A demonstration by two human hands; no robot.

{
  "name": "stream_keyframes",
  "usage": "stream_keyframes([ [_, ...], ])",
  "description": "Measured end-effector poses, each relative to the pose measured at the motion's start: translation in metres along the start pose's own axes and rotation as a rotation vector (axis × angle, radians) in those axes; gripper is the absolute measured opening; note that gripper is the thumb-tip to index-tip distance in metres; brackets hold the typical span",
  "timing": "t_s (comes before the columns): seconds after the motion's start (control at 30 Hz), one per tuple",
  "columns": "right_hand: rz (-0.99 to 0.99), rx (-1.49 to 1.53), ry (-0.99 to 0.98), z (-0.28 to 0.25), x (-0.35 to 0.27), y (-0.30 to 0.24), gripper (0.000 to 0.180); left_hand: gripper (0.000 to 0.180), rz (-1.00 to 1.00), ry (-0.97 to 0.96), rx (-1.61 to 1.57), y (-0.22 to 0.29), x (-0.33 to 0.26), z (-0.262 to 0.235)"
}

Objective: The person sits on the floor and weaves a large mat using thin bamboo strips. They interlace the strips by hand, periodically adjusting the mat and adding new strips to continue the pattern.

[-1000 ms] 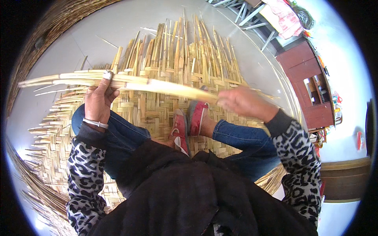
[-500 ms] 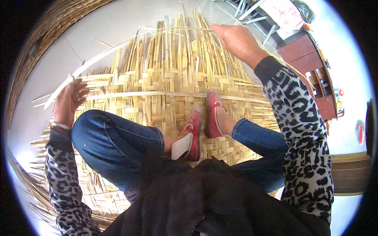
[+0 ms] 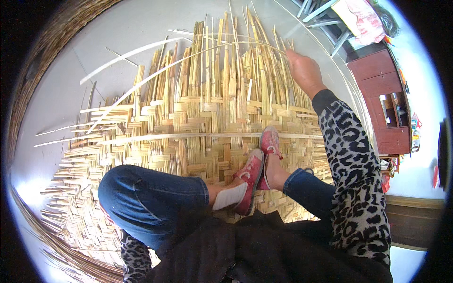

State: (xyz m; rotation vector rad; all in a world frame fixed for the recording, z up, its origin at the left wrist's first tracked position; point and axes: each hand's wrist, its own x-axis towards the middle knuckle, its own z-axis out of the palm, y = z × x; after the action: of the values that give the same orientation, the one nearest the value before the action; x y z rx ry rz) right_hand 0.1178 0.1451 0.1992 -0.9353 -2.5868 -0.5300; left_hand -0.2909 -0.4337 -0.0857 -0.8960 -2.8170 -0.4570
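Note:
My right hand (image 3: 304, 70) is closed on the end of a long, thin, pale split-cane strip (image 3: 155, 74), which arcs left over the far part of a woven cane mat (image 3: 188, 155). The strip's other end hangs loose over the mat's left side. My left hand is almost wholly hidden behind my bent left knee (image 3: 127, 193); only its patterned sleeve (image 3: 134, 257) shows below. Another flat strip (image 3: 203, 136) lies across the mat just beyond my feet. Unwoven cane ends (image 3: 219, 70) stick out along the far edge.
My red shoes (image 3: 250, 174) rest on the mat. A second pale strip (image 3: 118, 59) lies beyond it at the left. Bundles of cane (image 3: 71, 26) curve along the left. At the right stand a dark red cabinet (image 3: 377, 85) and metal-legged furniture (image 3: 325, 19).
My left hand has let go of the strip and dropped back behind my knee. My right hand still holds the strip and appears farther right and lower in view. My right foot has shifted.

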Motion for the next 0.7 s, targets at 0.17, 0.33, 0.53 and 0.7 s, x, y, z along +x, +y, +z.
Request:
stream_keyframes([
  [0.17, 0.251, 0.057, -0.124, 0.073, 0.023, 0.020, 0.008, 0.060, -0.026, 0.031, 0.151, 0.007, -0.022, -0.012],
  [0.33, 0.367, 0.159, -0.085, 0.136, 0.022, 0.057, 0.012, 0.060, -0.040, 0.048, 0.285, 0.012, -0.033, -0.022],
  [0.53, 0.608, 0.409, -0.158, 0.154, 0.020, 0.135, 0.014, 0.062, -0.090, 0.074, 0.398, 0.022, -0.045, -0.027],
  [0.7, 0.833, 0.452, -0.174, 0.140, 0.014, 0.164, 0.023, 0.061, -0.202, 0.040, 0.255, 0.033, -0.056, -0.037],
])
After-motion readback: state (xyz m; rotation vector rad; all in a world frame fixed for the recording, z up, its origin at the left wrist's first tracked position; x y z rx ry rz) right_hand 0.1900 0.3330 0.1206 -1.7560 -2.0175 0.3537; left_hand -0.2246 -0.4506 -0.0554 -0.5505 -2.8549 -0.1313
